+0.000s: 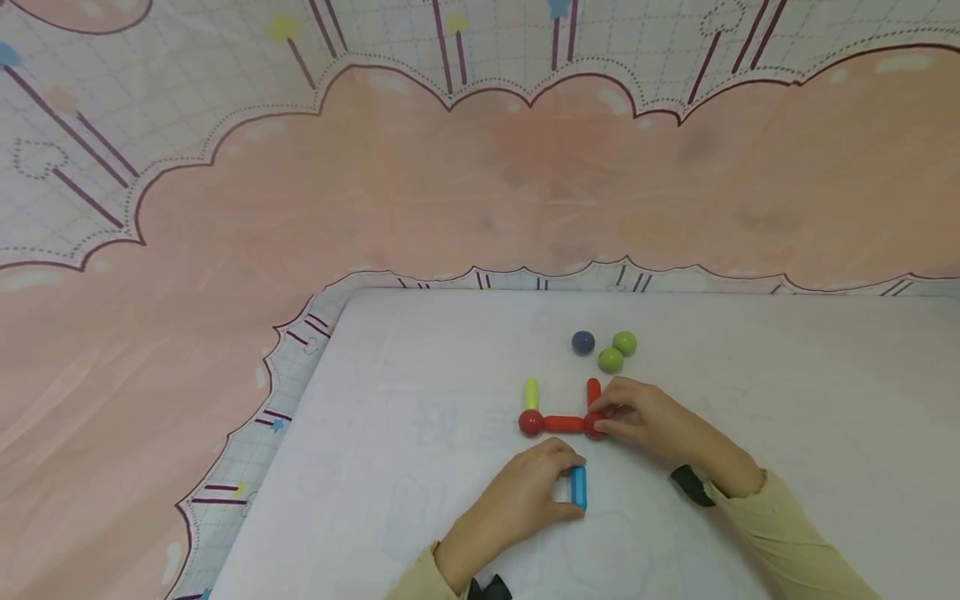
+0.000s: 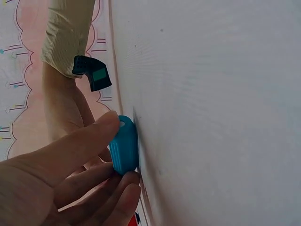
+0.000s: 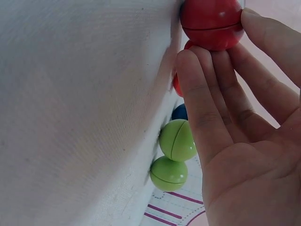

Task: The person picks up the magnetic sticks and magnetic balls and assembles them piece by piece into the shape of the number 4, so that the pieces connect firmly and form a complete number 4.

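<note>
My left hand (image 1: 525, 492) pinches a short blue rod (image 1: 578, 488) end to end between thumb and fingers, close over the white board. In the left wrist view this blue rod (image 2: 124, 146) shows ridged sides. My right hand (image 1: 652, 421) grips a red ball (image 3: 212, 23) between thumb and fingertips. That ball sits at the right end of a lying red rod (image 1: 564, 425), whose left end meets another red ball (image 1: 531, 422). From the left ball a yellow-green rod (image 1: 532, 393) points away from me. A second red rod (image 1: 593, 390) rises from the right ball, partly behind my fingers.
Beyond the joined pieces lie a dark blue ball (image 1: 582, 342) and two green balls (image 1: 625, 342), all on the white board (image 1: 420, 350). A patterned pink cloth (image 1: 225, 350) spreads around the board's left and far edges. Dark wrist mounts (image 1: 692, 486) sit by both sleeves.
</note>
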{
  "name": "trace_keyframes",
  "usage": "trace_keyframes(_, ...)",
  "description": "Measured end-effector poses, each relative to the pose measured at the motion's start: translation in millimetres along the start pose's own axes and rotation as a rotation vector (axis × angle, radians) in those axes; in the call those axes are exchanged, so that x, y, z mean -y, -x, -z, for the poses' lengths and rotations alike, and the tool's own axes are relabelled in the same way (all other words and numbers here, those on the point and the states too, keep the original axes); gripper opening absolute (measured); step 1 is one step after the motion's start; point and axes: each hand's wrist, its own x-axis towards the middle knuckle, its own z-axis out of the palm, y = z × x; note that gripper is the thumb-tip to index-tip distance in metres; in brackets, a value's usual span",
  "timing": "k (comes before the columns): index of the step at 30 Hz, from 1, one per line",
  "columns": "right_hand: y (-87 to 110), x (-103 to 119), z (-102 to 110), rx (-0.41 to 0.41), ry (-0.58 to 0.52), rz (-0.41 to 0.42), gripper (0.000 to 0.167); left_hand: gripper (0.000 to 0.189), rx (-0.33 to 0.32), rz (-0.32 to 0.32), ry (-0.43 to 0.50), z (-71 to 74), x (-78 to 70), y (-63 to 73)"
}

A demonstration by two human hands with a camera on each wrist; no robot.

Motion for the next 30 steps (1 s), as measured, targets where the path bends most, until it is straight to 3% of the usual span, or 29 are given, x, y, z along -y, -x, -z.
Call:
trace_keyframes(9,0.6,1.8,0.8,0.007,-0.003,-0.018,0.018,0.049,-0.061,-0.051,-0.013,-0.8,-1.5,-2.3)
trace_keyframes(21,0.5,1.6,0.2,-0.008,-0.018,0.017,0.018,0.045,-0.129,-0.100,0.059,-2.0,-0.3,-4.0)
trace_keyframes(30,1.7,-0.4,-1.0,-0.027,-0.026,0.036,0.018,0.045,-0.146,-0.123,0.062,-2.4,0.3,-7.1)
